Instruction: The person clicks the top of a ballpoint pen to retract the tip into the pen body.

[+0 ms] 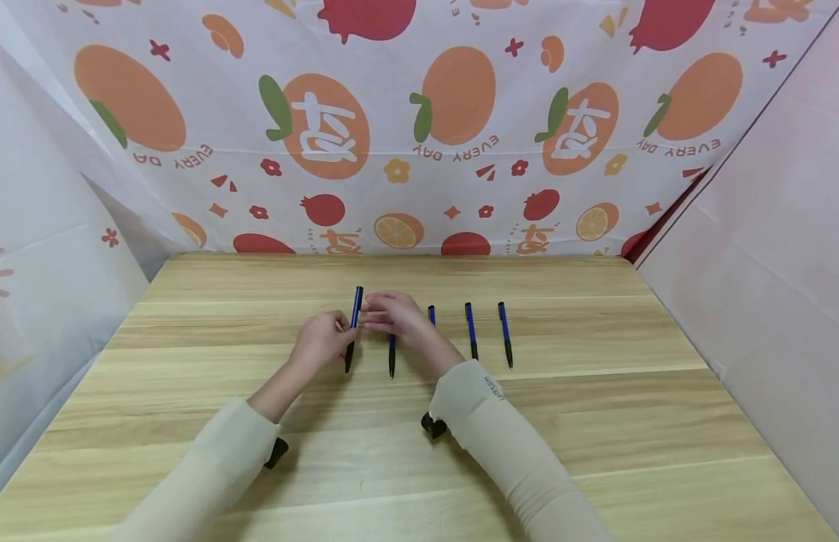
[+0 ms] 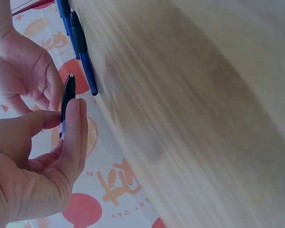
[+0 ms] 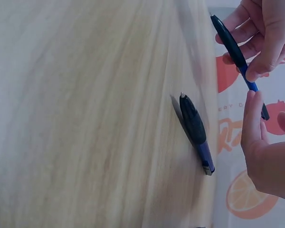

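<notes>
Our left grip (image 1: 322, 336) pinches a pen (image 1: 356, 307)
We should hold it steady (our right grip (image 1: 395, 315), fingers extended, is by its far half; contact unclear).

To the left of the left grip (image 1: 322, 340), the surface (image 1: 189, 339) gives a broad way through. Between it and the right grip (image 1: 397, 315), the held pen (image 1: 356, 307) fills the narrow space. A second pen (image 1: 392, 361) lies below the right grip; a third pen (image 1: 431, 313), fourth pen (image 1: 471, 331) and fifth pen (image 1: 505, 335) obstruct its right. Beyond both grips, printed cloth (image 1: 392, 98) blocks the way.
</notes>
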{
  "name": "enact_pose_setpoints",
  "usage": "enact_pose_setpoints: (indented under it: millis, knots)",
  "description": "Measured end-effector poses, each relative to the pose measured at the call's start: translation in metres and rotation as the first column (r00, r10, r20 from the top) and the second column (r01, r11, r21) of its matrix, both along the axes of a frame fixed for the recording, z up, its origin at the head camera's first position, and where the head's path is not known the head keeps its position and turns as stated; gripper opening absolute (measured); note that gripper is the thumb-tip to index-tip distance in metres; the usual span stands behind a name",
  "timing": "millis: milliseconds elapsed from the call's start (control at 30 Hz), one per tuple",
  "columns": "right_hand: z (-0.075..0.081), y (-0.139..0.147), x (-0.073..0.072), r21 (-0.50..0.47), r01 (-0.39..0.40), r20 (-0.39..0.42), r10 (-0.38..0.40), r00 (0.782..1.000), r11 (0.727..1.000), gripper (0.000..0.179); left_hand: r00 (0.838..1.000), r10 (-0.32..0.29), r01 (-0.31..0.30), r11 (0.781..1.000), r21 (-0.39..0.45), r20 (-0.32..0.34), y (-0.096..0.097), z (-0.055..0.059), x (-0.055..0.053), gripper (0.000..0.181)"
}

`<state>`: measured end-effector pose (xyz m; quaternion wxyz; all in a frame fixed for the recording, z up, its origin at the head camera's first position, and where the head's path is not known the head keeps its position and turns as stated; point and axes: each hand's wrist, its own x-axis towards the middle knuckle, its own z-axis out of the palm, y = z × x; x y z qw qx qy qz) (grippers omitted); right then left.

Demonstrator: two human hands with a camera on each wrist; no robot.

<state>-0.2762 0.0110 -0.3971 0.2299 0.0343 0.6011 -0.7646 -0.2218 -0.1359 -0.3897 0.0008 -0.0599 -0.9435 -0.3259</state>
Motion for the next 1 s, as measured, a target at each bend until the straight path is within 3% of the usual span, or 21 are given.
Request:
enact_pose_setpoints:
  millis: [200,433,1000]
  knots:
    - [0.003,0.003,0.001,-0.053,0.023,0.042,-0.021,0.999,0.998,0.033,1.0,0.013,-0.013,1.0,0.025,-0.018,0.003,0.0,0.003,0.014]
    - [0.007,0.006,0.002,-0.013,0.033,0.056,-0.032,0.998,0.999,0.03,0.999,0.023,-0.021,0.997,0.079,-0.03,0.01,0.001,0.008,0.013]
    - [0.008,0.01,0.003,0.026,0.043,0.077,-0.045,0.996,0.999,0.028,0.984,-0.002,0.0,1.0,-0.01,-0.178,0.02,0.0,0.013,0.019]
